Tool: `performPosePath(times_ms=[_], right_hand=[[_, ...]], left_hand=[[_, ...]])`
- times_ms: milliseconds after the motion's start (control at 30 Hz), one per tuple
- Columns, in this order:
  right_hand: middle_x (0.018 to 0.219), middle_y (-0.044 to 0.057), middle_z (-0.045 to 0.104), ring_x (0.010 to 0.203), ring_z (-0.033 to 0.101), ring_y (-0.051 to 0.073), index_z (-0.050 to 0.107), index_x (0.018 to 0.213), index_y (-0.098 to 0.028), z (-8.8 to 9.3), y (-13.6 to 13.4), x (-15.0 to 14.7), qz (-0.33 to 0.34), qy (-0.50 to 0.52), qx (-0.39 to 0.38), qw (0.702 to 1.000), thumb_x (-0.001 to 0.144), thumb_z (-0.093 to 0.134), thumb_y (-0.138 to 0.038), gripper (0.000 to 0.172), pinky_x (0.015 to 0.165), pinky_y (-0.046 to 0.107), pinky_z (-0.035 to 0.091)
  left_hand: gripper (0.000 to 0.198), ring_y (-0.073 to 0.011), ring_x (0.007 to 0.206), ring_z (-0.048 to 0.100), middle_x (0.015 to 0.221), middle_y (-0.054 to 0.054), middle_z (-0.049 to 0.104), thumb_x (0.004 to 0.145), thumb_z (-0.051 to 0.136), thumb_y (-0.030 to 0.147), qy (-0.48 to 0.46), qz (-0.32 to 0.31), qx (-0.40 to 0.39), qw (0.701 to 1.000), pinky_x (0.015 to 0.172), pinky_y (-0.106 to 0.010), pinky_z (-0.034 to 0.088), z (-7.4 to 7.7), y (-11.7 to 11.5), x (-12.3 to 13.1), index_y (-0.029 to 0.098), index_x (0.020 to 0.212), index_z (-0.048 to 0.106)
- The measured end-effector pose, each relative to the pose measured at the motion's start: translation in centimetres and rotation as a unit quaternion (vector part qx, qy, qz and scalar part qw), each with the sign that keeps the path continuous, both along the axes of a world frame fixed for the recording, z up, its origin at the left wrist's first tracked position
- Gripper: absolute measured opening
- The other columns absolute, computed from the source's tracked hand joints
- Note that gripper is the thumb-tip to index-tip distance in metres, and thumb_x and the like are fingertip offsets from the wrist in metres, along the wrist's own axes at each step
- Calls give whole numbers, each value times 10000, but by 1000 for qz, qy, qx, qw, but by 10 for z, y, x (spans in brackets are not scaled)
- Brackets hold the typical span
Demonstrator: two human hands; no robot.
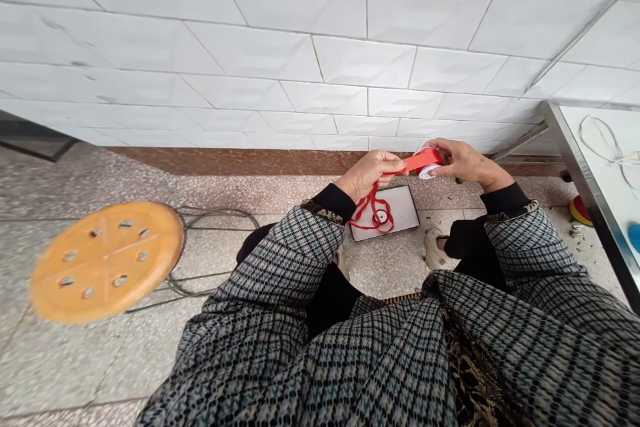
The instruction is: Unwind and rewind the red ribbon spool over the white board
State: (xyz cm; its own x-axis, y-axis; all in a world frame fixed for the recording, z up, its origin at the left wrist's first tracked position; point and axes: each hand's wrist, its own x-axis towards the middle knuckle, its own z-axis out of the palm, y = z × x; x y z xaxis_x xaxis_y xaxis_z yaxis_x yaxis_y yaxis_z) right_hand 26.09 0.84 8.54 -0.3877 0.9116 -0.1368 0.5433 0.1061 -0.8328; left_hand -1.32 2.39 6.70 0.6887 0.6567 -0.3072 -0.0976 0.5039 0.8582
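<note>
In the head view, my left hand point(369, 172) is closed, its fingers pinching the red ribbon point(414, 161). My right hand point(465, 161) is wrapped round a red and white roll point(427, 172) with that ribbon stretched between it and the left hand. A loose, narrower red strip point(369, 201) hangs in loops below my left hand. Under it, on the floor, lies a shallow box point(404, 205) with a white inside and a dark rim. A small dark ring with a pale middle point(381, 217) shows among the loops. My fingers hide part of the roll.
A round orange stool point(107, 260) with holes and thin metal legs is at my left. White wall tiles point(340, 60) rise ahead. To the right is a metal-edged table point(590, 180) with a thin cord on it; a red and yellow round thing point(580, 211) lies by it.
</note>
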Motion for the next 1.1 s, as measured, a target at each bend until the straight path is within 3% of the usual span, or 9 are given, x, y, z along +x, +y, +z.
performPosePath(times_ms=[367,700,833,1100], right_hand=[[914,14,678,806,629,197,716,1109,-206,11,-4,-13,10,81,-110,991,679,958,-385,526,753,355,557],[1025,22,683,920,628,175,655,1195,-184,5,-1,-8,17,195,-98,976,745,979,-391,591,845,306,541],[1116,39,709,990,634,184,680,1231,-199,0,-1,-7,-18,240,-84,967,736,1003,-448,642,888,299,538],[1115,31,732,952,645,179,705,1190,-232,-7,0,-15,-70,296,-91,948,699,1026,-504,647,888,300,533]], left_hand=[[353,-20,393,192,445,117,260,920,823,383,-56,76,-36,995,438,-181,179,3,1,3,121,718,699],[338,-15,387,205,442,109,292,910,835,369,-63,70,-26,995,429,-177,150,-3,2,4,101,734,726],[345,-14,381,207,447,112,287,916,838,377,-45,69,-27,996,427,-181,139,-3,-1,6,101,743,724],[372,-20,383,198,457,110,282,1007,725,365,-57,80,-57,993,420,-162,159,-1,-11,17,122,729,675]])
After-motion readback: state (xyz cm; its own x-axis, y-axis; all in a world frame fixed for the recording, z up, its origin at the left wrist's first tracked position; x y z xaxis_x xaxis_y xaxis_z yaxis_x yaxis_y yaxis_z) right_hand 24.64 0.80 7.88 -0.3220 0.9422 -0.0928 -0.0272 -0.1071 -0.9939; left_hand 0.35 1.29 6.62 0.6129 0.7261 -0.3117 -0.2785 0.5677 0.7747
